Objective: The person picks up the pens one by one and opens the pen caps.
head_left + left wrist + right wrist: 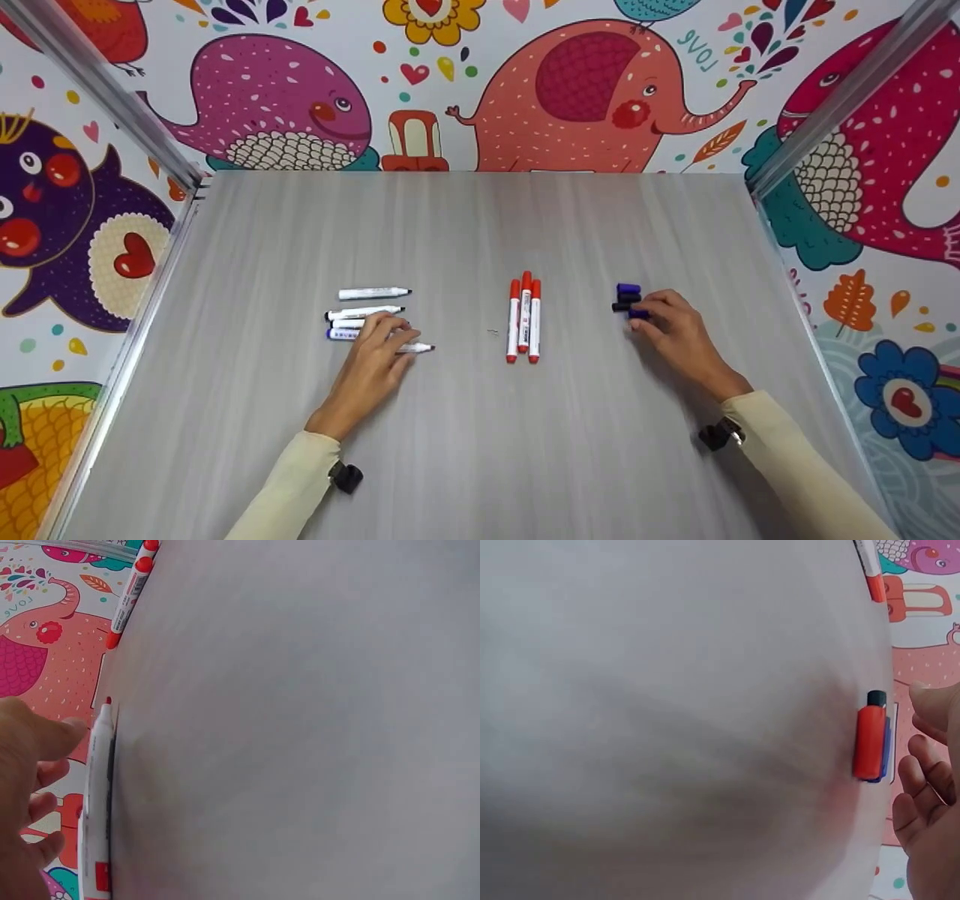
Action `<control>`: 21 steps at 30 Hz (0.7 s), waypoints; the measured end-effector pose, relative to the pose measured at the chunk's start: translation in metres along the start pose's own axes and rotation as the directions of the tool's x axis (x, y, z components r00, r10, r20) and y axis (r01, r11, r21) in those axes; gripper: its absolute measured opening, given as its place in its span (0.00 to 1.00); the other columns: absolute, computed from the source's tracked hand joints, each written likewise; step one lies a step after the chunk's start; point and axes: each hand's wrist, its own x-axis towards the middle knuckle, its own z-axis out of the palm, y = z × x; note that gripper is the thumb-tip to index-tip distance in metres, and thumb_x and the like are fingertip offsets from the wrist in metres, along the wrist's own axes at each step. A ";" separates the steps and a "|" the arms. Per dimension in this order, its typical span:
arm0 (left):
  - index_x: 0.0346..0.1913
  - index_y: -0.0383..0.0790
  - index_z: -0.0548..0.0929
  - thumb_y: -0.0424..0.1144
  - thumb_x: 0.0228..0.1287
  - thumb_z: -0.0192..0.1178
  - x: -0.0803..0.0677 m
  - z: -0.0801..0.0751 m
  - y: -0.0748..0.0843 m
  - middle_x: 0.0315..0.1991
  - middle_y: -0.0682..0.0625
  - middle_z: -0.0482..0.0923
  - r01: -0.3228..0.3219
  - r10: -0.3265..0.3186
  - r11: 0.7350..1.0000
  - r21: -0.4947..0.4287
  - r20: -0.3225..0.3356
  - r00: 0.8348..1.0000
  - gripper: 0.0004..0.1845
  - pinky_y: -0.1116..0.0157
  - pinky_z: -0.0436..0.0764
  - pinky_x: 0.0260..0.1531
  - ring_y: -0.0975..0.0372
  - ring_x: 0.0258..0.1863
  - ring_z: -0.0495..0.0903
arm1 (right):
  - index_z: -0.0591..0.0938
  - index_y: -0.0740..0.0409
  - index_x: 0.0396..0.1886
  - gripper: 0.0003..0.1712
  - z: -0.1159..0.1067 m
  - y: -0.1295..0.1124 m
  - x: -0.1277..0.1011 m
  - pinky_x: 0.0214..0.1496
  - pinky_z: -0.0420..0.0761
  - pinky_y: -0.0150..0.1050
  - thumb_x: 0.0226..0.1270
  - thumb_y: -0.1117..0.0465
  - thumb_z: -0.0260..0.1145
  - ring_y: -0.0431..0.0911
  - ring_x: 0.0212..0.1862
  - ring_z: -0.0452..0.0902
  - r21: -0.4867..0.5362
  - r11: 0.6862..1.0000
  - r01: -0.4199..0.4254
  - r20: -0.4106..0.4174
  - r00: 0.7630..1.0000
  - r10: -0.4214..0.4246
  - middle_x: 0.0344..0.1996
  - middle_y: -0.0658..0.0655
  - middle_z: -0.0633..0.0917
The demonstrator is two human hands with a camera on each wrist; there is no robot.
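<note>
My left hand (375,364) is over a group of whiteboard markers, its fingers loosely spread and partly covering them. Above it lies an uncapped white marker (371,293), and another marker's tip end (416,348) shows past the fingers. Seen from the left wrist, a white marker (97,780) with a red tip lies beside the relaxed fingers. My right hand (679,330) is at a small cluster of dark blue and black caps (628,289), thumb and forefinger close to the nearest one. In the right wrist view, a red cap (869,742) lies just apart from the loosely curved fingers.
Between the hands, three red-capped markers (524,315) lie side by side on the wood-grain table (480,435). Small dark marks (493,331) show left of them. Metal frame posts (832,105) and cartoon-printed panels (585,97) border the table.
</note>
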 end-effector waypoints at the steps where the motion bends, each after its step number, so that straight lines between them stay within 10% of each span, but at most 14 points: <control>1: 0.53 0.36 0.92 0.26 0.59 0.81 0.001 0.001 0.002 0.53 0.45 0.84 0.006 -0.006 1.000 -0.005 0.003 1.000 0.18 0.48 0.78 0.63 0.47 0.62 0.76 | 0.90 0.73 0.48 0.15 0.001 -0.001 0.001 0.52 0.76 0.21 0.61 0.79 0.80 0.57 0.49 0.82 0.000 1.000 0.001 0.004 1.000 -0.001 0.47 0.67 0.85; 21: 0.59 0.31 0.89 0.29 0.66 0.78 0.024 0.025 0.032 0.56 0.43 0.84 0.007 0.001 0.987 -0.159 0.051 0.999 0.20 0.51 0.81 0.64 0.50 0.62 0.79 | 0.90 0.70 0.54 0.15 0.024 -0.024 0.032 0.58 0.74 0.27 0.69 0.71 0.79 0.59 0.52 0.81 0.021 0.998 0.051 0.091 0.994 -0.053 0.51 0.64 0.86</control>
